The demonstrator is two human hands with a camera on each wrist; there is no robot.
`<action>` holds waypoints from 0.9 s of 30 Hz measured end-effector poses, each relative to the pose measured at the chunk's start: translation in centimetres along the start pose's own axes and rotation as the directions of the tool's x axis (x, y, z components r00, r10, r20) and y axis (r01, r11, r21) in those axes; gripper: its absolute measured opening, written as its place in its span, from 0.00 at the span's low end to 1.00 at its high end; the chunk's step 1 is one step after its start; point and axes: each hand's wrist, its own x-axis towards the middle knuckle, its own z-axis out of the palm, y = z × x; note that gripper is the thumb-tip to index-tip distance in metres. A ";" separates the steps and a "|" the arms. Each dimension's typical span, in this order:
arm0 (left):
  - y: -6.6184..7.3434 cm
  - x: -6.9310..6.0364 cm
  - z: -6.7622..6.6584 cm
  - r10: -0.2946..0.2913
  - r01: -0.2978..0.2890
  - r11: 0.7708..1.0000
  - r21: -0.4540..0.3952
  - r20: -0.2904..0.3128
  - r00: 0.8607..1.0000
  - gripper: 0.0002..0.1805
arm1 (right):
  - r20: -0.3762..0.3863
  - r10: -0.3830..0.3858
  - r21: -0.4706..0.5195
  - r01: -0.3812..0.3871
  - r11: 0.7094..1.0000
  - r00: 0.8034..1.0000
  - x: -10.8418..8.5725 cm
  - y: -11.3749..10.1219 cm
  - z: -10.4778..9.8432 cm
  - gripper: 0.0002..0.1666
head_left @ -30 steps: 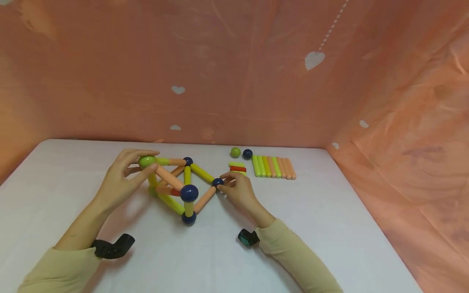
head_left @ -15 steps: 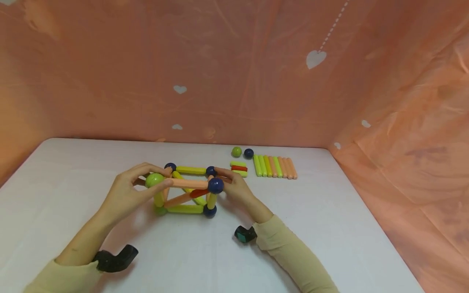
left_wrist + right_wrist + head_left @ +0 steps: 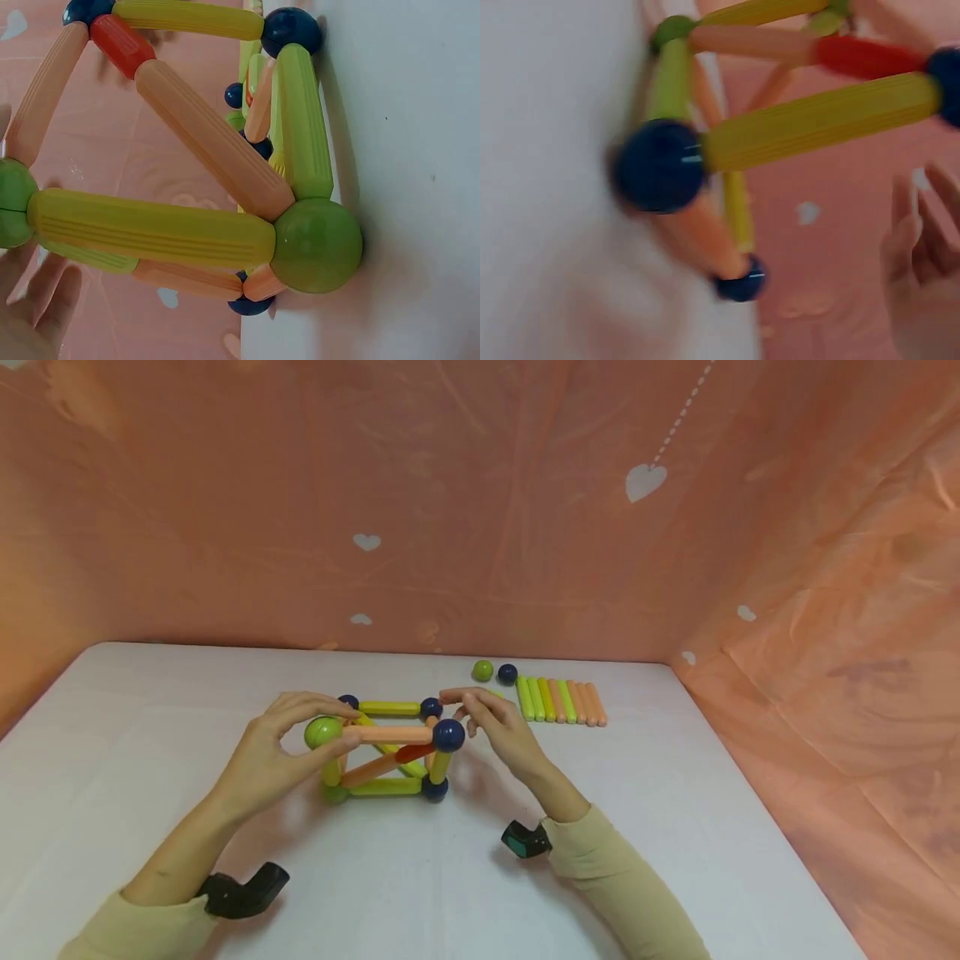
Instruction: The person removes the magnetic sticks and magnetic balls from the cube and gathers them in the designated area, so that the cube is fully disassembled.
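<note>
Where the frame (image 3: 415, 752) stands on our tabletop (image 3: 420, 877), its top peach rod (image 3: 393, 735) runs left-right | our left fingers (image 3: 322, 702) pinch its upper green ball (image 3: 321, 732) | our right fingers (image 3: 467, 695), loose, holding nothing, lie nearest its rear blue ball (image 3: 431, 707), contact unclear

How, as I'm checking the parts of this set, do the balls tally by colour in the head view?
Green balls: 3, two on the built frame and one loose
Dark blue balls: 5, four on the frame and one loose
Total: 8
</note>
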 end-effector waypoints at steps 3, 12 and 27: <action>-0.1 -0.1 0.0 -0.016 0.017 0.999 -0.037 0.040 0.999 0.15 | 0.153 -0.132 -0.063 0.143 0.988 0.979 -0.3 -1.5 -0.6 0.24; -0.1 -0.2 0.6 0.009 -0.009 1.000 -0.020 0.031 0.999 0.15 | 0.287 -0.147 -0.461 0.271 0.845 0.947 0.1 -4.4 -0.1 0.16; -0.3 -0.2 0.9 0.039 -0.039 0.999 -0.026 0.010 0.999 0.12 | 0.230 -0.143 -0.418 0.230 0.879 0.963 -0.4 -4.1 0.4 0.12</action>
